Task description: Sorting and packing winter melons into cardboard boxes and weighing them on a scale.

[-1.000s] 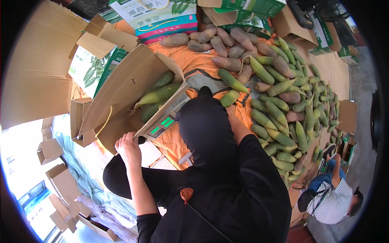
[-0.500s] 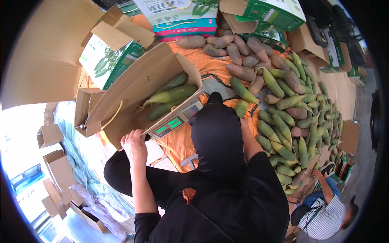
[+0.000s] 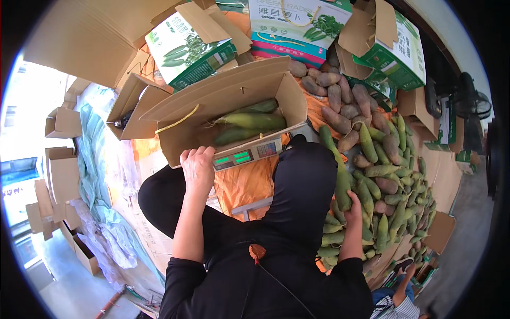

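Observation:
My left hand (image 3: 198, 169) curls over the near left corner of an opened cardboard box (image 3: 183, 139). The box rests on a digital scale (image 3: 245, 158) with a green-lit display. Several long green radishes (image 3: 254, 122) lie inside it. On the right, beside my bent knee, my right hand (image 3: 353, 208) is closed around the lower end of a green radish (image 3: 342, 183); part of its grip is hidden. Another green radish (image 3: 326, 139) meets the upper end of that one.
A large heap of green radishes (image 3: 396, 199) spreads to my right, with reddish-brown roots (image 3: 337, 118) behind. Printed cartons (image 3: 194, 48) stand at the back, and an orange sheet (image 3: 241, 186) lies beneath the scale. Another person's arm (image 3: 399, 291) shows at lower right.
The view has turned, so the box appears farther right and more level. My right hand, mostly hidden behind my knee before, now shows on a radish. My left hand stays on the box corner.

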`<action>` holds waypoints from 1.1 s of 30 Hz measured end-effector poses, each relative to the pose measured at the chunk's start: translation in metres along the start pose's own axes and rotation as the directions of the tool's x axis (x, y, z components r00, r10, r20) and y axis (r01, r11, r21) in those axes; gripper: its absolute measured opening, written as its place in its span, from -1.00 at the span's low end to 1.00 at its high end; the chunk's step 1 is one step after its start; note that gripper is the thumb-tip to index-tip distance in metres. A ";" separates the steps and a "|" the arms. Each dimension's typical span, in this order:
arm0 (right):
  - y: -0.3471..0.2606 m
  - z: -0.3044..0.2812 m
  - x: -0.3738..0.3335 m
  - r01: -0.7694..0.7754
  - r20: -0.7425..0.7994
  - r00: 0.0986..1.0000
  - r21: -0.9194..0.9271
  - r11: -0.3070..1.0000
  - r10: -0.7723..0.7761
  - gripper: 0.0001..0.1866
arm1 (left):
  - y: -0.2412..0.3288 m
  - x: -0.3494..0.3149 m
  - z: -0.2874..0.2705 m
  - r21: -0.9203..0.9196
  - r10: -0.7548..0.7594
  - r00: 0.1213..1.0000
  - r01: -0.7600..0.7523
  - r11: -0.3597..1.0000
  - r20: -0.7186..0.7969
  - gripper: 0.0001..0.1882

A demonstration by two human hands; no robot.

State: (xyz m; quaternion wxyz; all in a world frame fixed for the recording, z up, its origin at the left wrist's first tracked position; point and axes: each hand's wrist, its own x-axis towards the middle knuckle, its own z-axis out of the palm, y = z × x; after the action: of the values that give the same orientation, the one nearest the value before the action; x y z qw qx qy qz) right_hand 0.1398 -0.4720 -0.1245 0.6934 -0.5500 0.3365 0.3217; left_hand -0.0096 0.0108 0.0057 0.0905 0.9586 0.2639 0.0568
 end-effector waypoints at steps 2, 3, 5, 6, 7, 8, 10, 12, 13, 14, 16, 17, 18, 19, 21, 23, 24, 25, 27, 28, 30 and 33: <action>-0.019 0.006 -0.017 0.113 0.100 0.989 -0.014 0.993 -0.111 -0.48 | -0.002 0.000 0.000 0.007 0.011 1.000 -0.011 1.000 0.012 -0.91; -0.035 0.016 -0.030 0.142 0.150 0.979 -0.018 0.990 -0.138 -0.42 | -0.002 -0.001 0.002 0.007 0.018 1.000 -0.018 1.000 -0.003 -0.92; -0.066 0.037 -0.044 0.241 0.221 0.951 -0.091 0.966 -0.217 -0.40 | -0.004 -0.002 0.002 -0.003 0.014 1.000 -0.014 1.000 -0.019 -0.91; -0.083 0.048 -0.050 0.336 0.288 0.914 -0.148 0.930 -0.285 -0.38 | -0.005 -0.002 0.002 -0.010 0.021 0.999 -0.021 1.000 -0.029 -0.90; -0.099 0.059 -0.053 0.371 0.324 0.897 -0.186 0.910 -0.300 -0.34 | -0.004 -0.002 0.001 -0.014 0.019 0.999 -0.019 1.000 -0.035 -0.90; -0.116 0.072 -0.056 0.405 0.360 0.880 -0.225 0.886 -0.310 -0.31 | -0.003 -0.002 0.000 -0.017 0.028 0.999 -0.028 0.999 -0.038 -0.89; -0.147 0.112 -0.068 0.479 0.481 0.822 -0.299 0.825 -0.303 -0.25 | -0.003 -0.003 0.000 -0.019 0.029 0.999 -0.030 0.999 -0.045 -0.88; -0.174 0.166 -0.087 0.568 0.603 0.752 -0.386 0.727 -0.267 -0.22 | -0.004 -0.003 0.004 -0.021 0.048 0.997 -0.049 0.999 -0.058 -0.85; -0.186 0.193 -0.093 0.606 0.676 0.704 -0.415 0.678 -0.215 -0.24 | -0.005 -0.004 0.004 -0.022 0.044 0.997 -0.046 0.999 -0.060 -0.85; -0.195 0.218 -0.097 0.645 0.741 0.653 -0.436 0.628 -0.157 -0.25 | -0.006 -0.004 0.005 -0.025 0.044 0.997 -0.046 0.999 -0.065 -0.85; -0.200 0.267 -0.104 0.656 0.773 0.633 -0.512 0.554 -0.035 -0.29 | -0.006 -0.005 0.005 -0.027 0.042 0.997 -0.044 0.999 -0.070 -0.85; -0.199 0.291 -0.104 0.690 0.802 0.596 -0.528 0.495 0.024 -0.27 | -0.006 -0.005 0.004 -0.026 0.041 0.997 -0.043 0.999 -0.070 -0.85; -0.196 0.314 -0.103 0.724 0.824 0.559 -0.537 0.434 0.087 -0.25 | -0.006 -0.005 0.002 -0.024 0.041 0.997 -0.042 0.999 -0.070 -0.86; -0.191 0.333 -0.099 0.744 0.838 0.521 -0.538 0.395 0.159 -0.28 | -0.005 -0.005 0.002 -0.027 0.043 0.997 -0.045 0.999 -0.070 -0.86; -0.172 0.369 -0.084 0.776 0.830 0.485 -0.554 0.303 0.274 -0.32 | -0.004 -0.005 0.001 -0.018 0.037 0.998 -0.038 0.999 -0.059 -0.86; -0.145 0.399 -0.073 0.775 0.790 0.521 -0.597 0.208 0.324 -0.32 | -0.003 -0.004 0.001 -0.018 0.043 0.998 -0.044 0.999 -0.055 -0.86; -0.130 0.411 -0.067 0.766 0.769 0.542 -0.618 0.176 0.339 -0.31 | -0.003 -0.004 0.002 -0.012 0.046 0.998 -0.047 0.999 -0.053 -0.86; -0.115 0.422 -0.058 0.799 0.776 0.526 -0.591 0.112 0.348 -0.30 | -0.003 -0.004 0.002 -0.013 0.053 0.997 -0.053 0.998 -0.048 -0.86; -0.088 0.435 -0.039 0.823 0.779 0.513 -0.566 0.051 0.361 -0.30 | -0.002 -0.005 0.002 -0.007 0.047 0.997 -0.047 0.999 -0.054 -0.87; -0.079 0.438 -0.032 0.851 0.825 0.494 -0.524 0.043 0.275 -0.33 | -0.001 -0.005 0.002 -0.010 0.054 0.997 -0.054 0.998 -0.050 -0.87; -0.078 0.435 -0.027 0.871 0.860 0.476 -0.489 0.032 0.186 -0.36 | -0.003 -0.006 0.003 -0.012 0.046 0.997 -0.046 0.999 -0.060 -0.87; -0.105 0.416 -0.042 0.883 0.900 0.424 -0.436 0.175 0.102 -0.49 | -0.007 -0.004 0.003 0.000 0.050 0.999 -0.050 0.999 -0.021 -0.86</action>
State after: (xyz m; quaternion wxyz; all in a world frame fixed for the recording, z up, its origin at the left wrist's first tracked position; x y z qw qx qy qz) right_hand 0.2490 -0.0874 0.0375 0.3740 -0.6993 -0.4437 0.4174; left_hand -0.0161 0.0138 0.0011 0.0866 0.9642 0.2410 0.0692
